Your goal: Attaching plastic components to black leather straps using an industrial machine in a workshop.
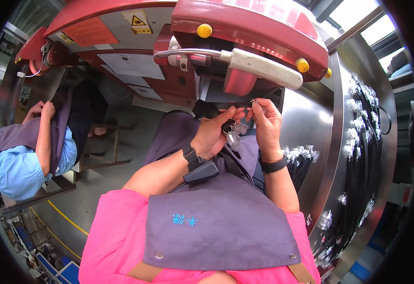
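Both your hands are closed on it: your left hand (210, 136) and right hand (267, 127) pinch the black strap (233, 104), the right right out at its end! That strap runs left to right in front of you, just beyond your fingers and near the red machine (249, 23). Clear plastic wrap (234, 138) dangles between your palms, seemingly around a metal fitting, though your fingers hide much of it. A dark band (192, 158) circles your left wrist, another (273, 164) your right. Beyond the strap, a pale lamp bar (264, 68) juts across beneath the machine's yellow knobs. Over on the right, a small bundle of straps (300, 168) lies near you, a longer bundle (364, 151) farther right, on steel. Far left, a seated co-worker (20, 163) in blue sleeves!
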Demonstrator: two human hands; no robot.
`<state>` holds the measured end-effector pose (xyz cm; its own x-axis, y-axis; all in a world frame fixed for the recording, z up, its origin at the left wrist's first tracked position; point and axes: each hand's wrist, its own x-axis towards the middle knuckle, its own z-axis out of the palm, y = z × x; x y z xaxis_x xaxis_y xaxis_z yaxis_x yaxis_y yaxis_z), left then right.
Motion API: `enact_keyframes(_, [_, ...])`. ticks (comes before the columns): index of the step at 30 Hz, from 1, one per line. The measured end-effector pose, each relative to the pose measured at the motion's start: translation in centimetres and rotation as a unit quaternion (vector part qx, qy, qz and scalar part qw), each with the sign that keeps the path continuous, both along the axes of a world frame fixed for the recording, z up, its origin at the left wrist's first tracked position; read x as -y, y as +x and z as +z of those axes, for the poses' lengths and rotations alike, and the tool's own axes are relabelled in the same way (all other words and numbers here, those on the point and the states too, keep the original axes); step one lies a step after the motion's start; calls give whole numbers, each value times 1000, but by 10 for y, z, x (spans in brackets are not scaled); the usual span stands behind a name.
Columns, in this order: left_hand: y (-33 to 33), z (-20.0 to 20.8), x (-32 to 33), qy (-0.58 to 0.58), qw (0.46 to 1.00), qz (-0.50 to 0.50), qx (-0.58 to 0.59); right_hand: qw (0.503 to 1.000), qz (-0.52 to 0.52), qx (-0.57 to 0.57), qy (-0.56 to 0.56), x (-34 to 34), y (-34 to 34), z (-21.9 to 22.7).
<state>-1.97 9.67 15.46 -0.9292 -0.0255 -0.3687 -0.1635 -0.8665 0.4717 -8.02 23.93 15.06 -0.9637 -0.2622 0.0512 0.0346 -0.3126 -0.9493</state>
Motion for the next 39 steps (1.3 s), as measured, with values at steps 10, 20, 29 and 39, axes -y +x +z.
enact_keyframes(10, [-4,-9,4,34,999,-10,23,1000,-4,27,1,8,-8,0])
enact_keyframes(20, [-6,-9,3,11,1000,-11,24,1000,-11,17,9,10,-12,-2])
enact_keyframes(29, [-8,-8,0,5,1000,-9,23,999,-23,36,12,7,-12,-2])
enact_keyframes(39, [-8,-13,3,13,999,-12,39,998,-26,56,17,13,-14,-3])
